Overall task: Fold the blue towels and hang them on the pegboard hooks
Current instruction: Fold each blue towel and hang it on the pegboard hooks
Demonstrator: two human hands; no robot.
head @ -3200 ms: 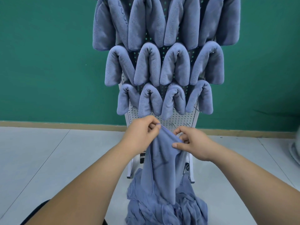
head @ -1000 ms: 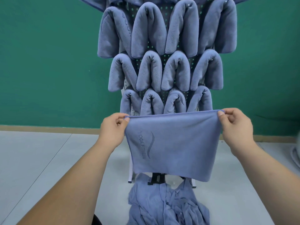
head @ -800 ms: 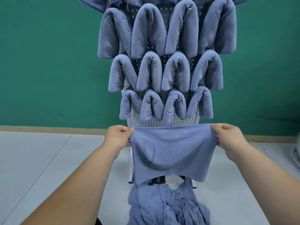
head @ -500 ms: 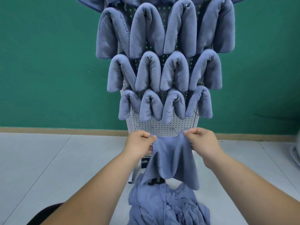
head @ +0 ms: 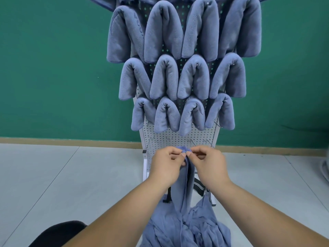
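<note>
A blue towel hangs folded in half between my hands, its top corners pinched together. My left hand and my right hand both grip that top edge, thumbs nearly touching, just below the bare strip of the white pegboard. Several folded blue towels hang over hooks in rows higher up the board. A few empty metal hooks stick out of the bare strip above my hands. A heap of loose blue towels lies on the floor below.
The pegboard stands on a white frame against a green wall. Pale floor tiles spread to both sides. A dark object shows at the bottom left, and a pale object at the right edge.
My hands held the towel spread wide, then came together, bringing its two top corners to meet so it now hangs doubled. They also dropped from the lowest towel row to the bare strip.
</note>
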